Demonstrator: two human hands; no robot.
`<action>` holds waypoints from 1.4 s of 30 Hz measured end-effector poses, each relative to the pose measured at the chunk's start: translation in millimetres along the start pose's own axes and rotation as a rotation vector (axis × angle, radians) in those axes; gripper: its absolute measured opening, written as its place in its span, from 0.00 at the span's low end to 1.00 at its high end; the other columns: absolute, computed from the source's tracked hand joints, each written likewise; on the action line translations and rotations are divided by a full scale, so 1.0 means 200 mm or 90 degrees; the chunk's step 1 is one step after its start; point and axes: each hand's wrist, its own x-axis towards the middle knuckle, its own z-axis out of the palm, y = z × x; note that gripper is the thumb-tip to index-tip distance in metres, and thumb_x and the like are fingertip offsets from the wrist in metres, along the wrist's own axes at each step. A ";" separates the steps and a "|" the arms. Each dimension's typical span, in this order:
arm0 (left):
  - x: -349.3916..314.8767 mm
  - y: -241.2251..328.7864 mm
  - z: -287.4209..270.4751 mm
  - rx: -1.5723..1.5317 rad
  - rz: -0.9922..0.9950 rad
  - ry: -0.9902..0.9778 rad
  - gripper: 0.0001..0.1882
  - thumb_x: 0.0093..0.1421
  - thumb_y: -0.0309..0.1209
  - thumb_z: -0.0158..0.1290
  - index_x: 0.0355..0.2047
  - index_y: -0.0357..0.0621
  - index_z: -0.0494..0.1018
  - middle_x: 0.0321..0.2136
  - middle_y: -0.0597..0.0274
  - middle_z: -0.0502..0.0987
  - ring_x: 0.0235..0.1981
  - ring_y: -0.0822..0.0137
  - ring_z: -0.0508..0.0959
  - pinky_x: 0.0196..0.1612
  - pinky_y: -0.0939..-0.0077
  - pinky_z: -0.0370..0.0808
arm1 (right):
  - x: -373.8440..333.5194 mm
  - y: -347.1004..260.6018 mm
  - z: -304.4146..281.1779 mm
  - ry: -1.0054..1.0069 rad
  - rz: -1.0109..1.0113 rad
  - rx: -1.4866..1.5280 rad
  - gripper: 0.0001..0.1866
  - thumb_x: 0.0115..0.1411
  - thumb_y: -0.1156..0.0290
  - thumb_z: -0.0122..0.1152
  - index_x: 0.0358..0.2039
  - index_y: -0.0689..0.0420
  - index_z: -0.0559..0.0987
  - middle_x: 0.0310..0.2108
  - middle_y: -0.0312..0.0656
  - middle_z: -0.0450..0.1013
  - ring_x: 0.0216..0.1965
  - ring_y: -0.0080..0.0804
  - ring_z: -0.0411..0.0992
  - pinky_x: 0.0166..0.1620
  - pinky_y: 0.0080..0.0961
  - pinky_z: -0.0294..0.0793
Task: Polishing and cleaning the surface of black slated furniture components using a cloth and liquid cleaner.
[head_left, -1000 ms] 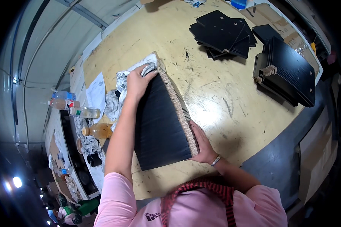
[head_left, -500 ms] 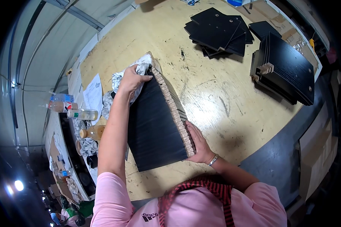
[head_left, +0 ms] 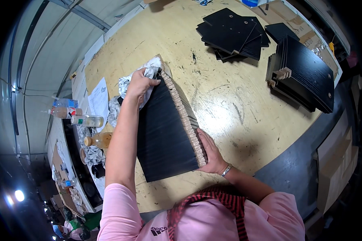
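The left hand (head_left: 138, 85) had shifted a little to the left across the far end of the stack of black panels (head_left: 165, 132), and its thumb, close to the bunched white cloth (head_left: 152, 71) a second earlier, now reached out over the dark top face. Over the last half second almost nothing moved: hand, cloth and stack stood as they had. The left fingers grasped the cloth, though the hand and the folds hid most of their tips.

The right hand (head_left: 215, 158) had kept its place at the near right corner. Its fingers were extended along the layered side, laid against it rather than clenched around it.

The stack lay in the middle of the desk (head_left: 181, 44), near the person, its narrow end pointing far and its rough brown edges turned to the right. It had hardly shifted on the surface, so the right hand seemed to be steadying it well. With cloth and left hand both at the far end, work there appeared to be paused rather than finished. The fanned black panels (head_left: 231, 32) and the second stack (head_left: 307, 74), far and to the right, stayed untouched.
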 end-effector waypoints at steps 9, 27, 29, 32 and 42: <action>-0.22 -0.19 0.09 0.465 0.506 0.150 0.25 0.46 0.12 0.48 0.43 0.41 0.81 0.42 0.54 0.78 0.44 0.51 0.75 0.51 0.64 0.72 | 0.00 0.01 -0.02 0.004 0.025 -0.004 0.66 0.36 0.57 0.81 0.70 0.63 0.51 0.70 0.58 0.52 0.70 0.56 0.53 0.70 0.43 0.53; -0.23 -0.04 0.01 0.655 0.548 0.067 0.26 0.45 0.14 0.49 0.45 0.45 0.81 0.39 0.60 0.76 0.42 0.55 0.72 0.46 0.62 0.68 | 0.00 -0.01 -0.01 -0.004 0.025 0.009 0.66 0.36 0.57 0.81 0.70 0.62 0.50 0.70 0.58 0.52 0.70 0.57 0.53 0.70 0.43 0.53; -0.24 -0.09 -0.03 0.681 0.551 0.052 0.27 0.44 0.14 0.50 0.45 0.47 0.81 0.40 0.62 0.75 0.42 0.56 0.72 0.45 0.63 0.68 | 0.00 0.00 -0.02 -0.009 0.023 0.000 0.66 0.36 0.57 0.81 0.70 0.63 0.50 0.70 0.58 0.52 0.70 0.57 0.53 0.70 0.43 0.53; -0.23 -0.11 -0.04 0.687 0.550 0.077 0.27 0.45 0.14 0.49 0.46 0.48 0.81 0.40 0.63 0.75 0.42 0.57 0.72 0.44 0.63 0.67 | 0.01 -0.01 0.00 -0.007 0.013 0.002 0.66 0.36 0.57 0.81 0.70 0.63 0.50 0.70 0.58 0.52 0.70 0.56 0.53 0.70 0.42 0.53; -0.19 0.02 -0.08 0.704 0.570 -0.026 0.26 0.47 0.14 0.48 0.45 0.45 0.82 0.39 0.62 0.77 0.43 0.56 0.73 0.49 0.63 0.69 | 0.01 -0.02 -0.01 -0.017 0.035 0.001 0.65 0.37 0.55 0.81 0.70 0.63 0.51 0.70 0.58 0.52 0.70 0.56 0.53 0.70 0.42 0.54</action>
